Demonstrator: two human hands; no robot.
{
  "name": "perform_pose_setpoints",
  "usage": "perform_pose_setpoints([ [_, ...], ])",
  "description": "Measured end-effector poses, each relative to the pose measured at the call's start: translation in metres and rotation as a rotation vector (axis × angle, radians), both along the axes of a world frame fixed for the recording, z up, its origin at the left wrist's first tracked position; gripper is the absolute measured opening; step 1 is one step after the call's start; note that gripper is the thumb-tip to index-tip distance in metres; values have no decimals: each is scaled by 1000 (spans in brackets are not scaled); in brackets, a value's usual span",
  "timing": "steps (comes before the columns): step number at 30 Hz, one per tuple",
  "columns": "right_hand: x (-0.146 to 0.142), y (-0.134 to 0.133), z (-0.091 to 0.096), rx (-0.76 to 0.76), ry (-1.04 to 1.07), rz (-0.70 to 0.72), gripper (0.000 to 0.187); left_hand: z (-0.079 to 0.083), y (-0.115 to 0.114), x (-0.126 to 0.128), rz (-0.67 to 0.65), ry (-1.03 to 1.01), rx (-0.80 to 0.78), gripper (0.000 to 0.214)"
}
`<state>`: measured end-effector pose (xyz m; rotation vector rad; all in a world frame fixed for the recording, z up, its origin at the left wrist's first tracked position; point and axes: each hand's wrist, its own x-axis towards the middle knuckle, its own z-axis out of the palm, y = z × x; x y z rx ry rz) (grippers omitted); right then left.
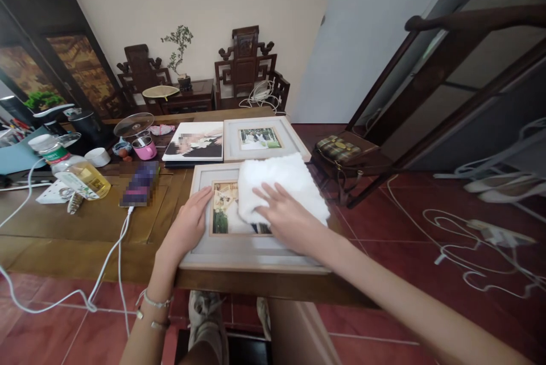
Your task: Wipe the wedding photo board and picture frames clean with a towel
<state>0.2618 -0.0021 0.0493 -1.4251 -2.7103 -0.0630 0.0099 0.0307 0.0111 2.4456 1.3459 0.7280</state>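
Observation:
A grey picture frame [239, 251] with a photo in its middle lies flat at the near edge of the wooden table [98, 223]. My left hand [190, 225] rests flat on the frame's left side, fingers stretched out, holding it down. My right hand [285, 214] lies open and flat on a white fluffy cloth [281, 180], pressing it onto the frame's glass over the photo. The cloth covers the frame's upper right part.
Behind lie a second grey framed photo [262, 139] and a frameless photo print [194, 142]. To the left are a phone [140, 184] on a white cable, a pink cup [145, 148], bottles and a white bowl. Carved chairs stand at the wall; cables lie on the red floor at right.

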Motion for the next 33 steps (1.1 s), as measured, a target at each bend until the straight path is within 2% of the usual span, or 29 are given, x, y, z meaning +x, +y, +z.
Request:
perform_pose_setpoints([
  [3, -7, -57, 14, -64, -16, 88, 34, -1, 0, 0, 14, 0, -9, 47],
  [5, -11, -88, 25, -50, -4, 148, 32, -2, 0, 0, 17, 1, -17, 47],
  [8, -17, -105, 28, -5, 47, 197, 33, -3, 0, -1, 6, -4, -18, 47],
  [10, -18, -94, 21, 8, 89, 191, 37, -3, -1, -1, -1, -11, -15, 47],
  [12, -14, -71, 10, 22, 108, 133, 44, -3, -1, -2, -9, -16, -14, 46],
  [16, 1, -6, -5, 80, 89, -22, 52, -1, -1, -2, -29, -18, -39, 46],
  [20, 12, 51, -4, 170, 55, -162, 51, -1, -1, -2, -36, -33, -41, 46],
  [22, 10, 67, -3, 171, 39, -153, 50, -1, -1, -2, -32, -43, -37, 45],
  [24, 4, 67, -4, 149, 19, -112, 47, -2, -2, -2, -16, -41, -40, 45],
  [27, -7, 38, -3, 92, -32, -46, 41, -2, -2, -1, 8, -24, -45, 46],
  [33, -18, -65, 14, -108, -30, 78, 40, -5, -1, -2, 1, -36, -14, 48],
])
